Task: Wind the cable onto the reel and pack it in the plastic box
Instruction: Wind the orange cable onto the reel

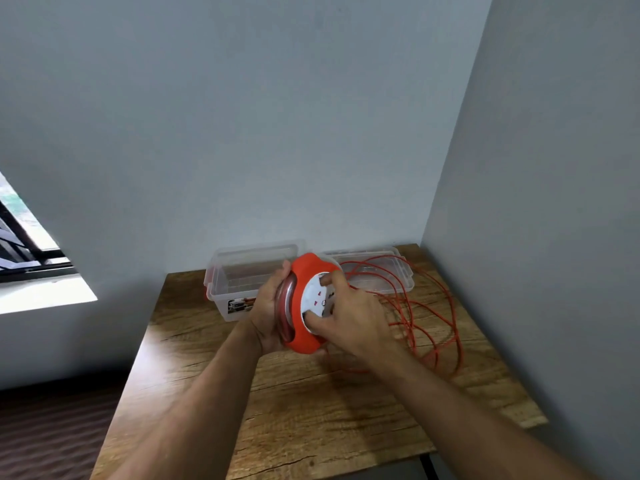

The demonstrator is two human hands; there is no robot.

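Note:
An orange cable reel (304, 275) with a white socket face is held above the wooden table (294, 410), tilted on edge. My left hand (268, 313) grips its back and rim from the left. My right hand (353, 317) presses on the white face, fingers in its recesses. Some orange cable is wound inside the reel. The rest of the orange cable (429, 323) lies in loose loops on the table to the right. A clear plastic box (239, 271) stands open behind the reel, partly hidden by it.
The clear box lid (384, 275) lies to the right of the box, with cable loops over it. Grey walls close in behind and on the right. The table's left edge drops to a dark floor; a window (31, 251) is at far left.

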